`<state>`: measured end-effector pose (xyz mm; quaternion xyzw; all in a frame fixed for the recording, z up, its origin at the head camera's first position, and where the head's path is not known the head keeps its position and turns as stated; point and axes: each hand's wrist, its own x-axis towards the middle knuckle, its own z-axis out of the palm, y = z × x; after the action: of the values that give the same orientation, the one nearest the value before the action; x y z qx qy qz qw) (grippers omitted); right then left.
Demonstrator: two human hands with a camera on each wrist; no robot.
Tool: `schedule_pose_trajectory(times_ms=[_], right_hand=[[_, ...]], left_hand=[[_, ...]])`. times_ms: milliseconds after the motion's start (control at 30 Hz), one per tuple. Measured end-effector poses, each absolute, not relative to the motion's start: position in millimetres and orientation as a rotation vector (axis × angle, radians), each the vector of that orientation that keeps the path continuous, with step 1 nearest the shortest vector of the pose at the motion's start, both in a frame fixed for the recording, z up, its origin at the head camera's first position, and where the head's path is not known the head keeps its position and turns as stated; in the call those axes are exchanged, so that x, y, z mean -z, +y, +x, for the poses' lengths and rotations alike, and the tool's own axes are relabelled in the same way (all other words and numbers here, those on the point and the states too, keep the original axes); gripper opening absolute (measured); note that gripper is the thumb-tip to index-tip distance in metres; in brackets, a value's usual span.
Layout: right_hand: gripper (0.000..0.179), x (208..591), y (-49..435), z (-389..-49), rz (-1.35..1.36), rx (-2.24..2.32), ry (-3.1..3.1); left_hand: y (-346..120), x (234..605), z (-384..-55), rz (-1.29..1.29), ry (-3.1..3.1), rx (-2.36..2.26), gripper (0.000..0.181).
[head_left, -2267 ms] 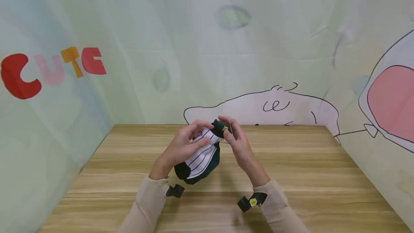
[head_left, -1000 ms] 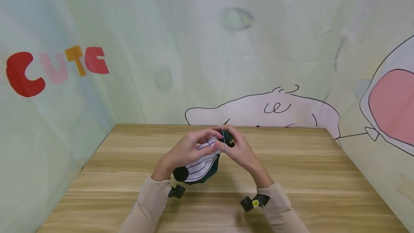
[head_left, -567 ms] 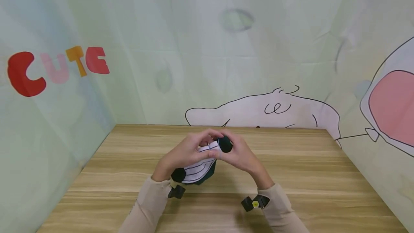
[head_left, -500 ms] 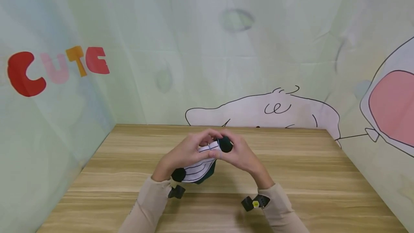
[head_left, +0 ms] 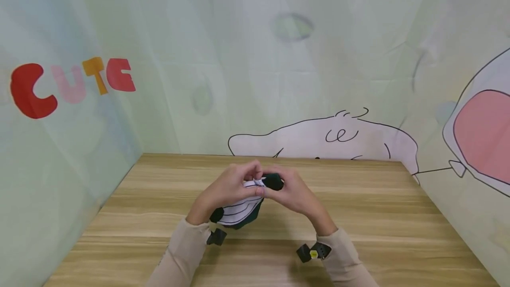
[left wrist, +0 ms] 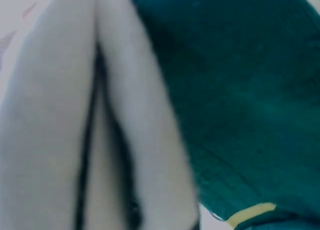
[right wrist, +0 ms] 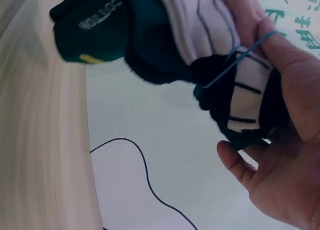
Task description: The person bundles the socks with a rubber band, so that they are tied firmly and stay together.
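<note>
A bundle of dark green and white socks with black stripes [head_left: 241,212] is held above the table. My left hand [head_left: 226,186] grips its middle, the thumb and fingers pinching the striped cloth. My right hand [head_left: 294,193] curls round the dark far end, its fingertips close to the left ones. In the right wrist view, a thin blue rubber band [right wrist: 235,59] crosses the bundle and stretches to a digit of the right hand. Pale lettering marks a green part [right wrist: 95,32]. Sock fabric [left wrist: 240,99] fills the left wrist view, which hides the left fingers.
A wood-grain table [head_left: 159,216] lies beneath both hands. Behind it hangs a pale green printed backdrop [head_left: 199,56] with a cartoon outline and coloured letters. Each wrist carries a small black camera, such as the right one [head_left: 304,253].
The right hand has brought the stretched rubber band from beside the dark end over onto the bundle. Both hands have drawn together, and the bundle has sunk slightly toward the table.
</note>
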<state>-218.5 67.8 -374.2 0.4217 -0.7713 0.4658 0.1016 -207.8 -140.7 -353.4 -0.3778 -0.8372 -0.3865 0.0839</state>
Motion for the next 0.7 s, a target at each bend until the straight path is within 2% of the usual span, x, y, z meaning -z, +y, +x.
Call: schedule_pose_trajectory(times_ms=[500, 700], right_hand=[[0.029, 373, 81, -222, 1.273, -1.480, -2.405], [0.031, 369, 83, -218, 1.120, -1.540, -2.426]], left_hand=[[-136, 357, -209, -1.180, -2.444, 1.131, 0.037], [-135, 358, -209, -1.147, -2.444, 1.088, 0.040]])
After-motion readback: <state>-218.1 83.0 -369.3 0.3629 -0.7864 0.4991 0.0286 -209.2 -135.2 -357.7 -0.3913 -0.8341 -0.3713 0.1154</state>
